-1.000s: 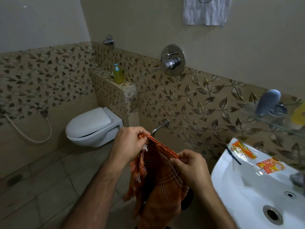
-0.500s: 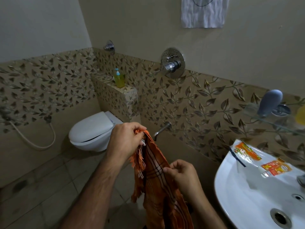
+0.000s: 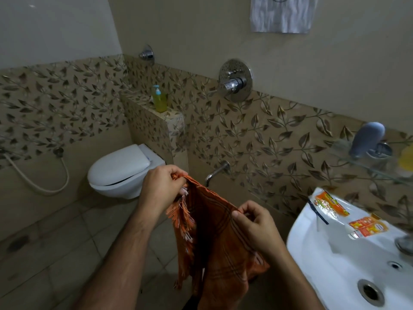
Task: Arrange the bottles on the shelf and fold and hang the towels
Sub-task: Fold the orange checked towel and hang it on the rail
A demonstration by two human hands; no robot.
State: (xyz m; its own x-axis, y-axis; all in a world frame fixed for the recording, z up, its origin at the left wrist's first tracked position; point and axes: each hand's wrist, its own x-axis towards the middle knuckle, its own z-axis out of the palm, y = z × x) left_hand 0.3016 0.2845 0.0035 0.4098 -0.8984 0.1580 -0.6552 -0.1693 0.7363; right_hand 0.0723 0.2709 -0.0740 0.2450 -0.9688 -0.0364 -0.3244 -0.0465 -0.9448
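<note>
An orange checked towel [image 3: 214,238] with a fringed edge hangs in front of me. My left hand [image 3: 161,186] grips its top corner by the fringe. My right hand [image 3: 254,222] pinches the upper edge lower and to the right. The rest of the cloth droops below both hands. A white towel [image 3: 282,14] hangs on the wall at the top. A grey-blue bottle [image 3: 366,138] and a yellow one [image 3: 406,161] stand on the glass shelf [image 3: 348,157] at the right. A green pump bottle [image 3: 159,100] stands on the tiled ledge [image 3: 172,115].
A white sink [image 3: 335,260] at the lower right carries two orange sachets [image 3: 330,204] on its rim. The toilet [image 3: 120,171] is fixed to the left wall, with a hose beside it. A shower mixer [image 3: 234,81] and a low tap [image 3: 215,172] stick out of the tiled wall.
My right hand has slid along the towel's top edge, down and then back up to the right, stretching the edge out from my left hand. The view shifted slightly.
</note>
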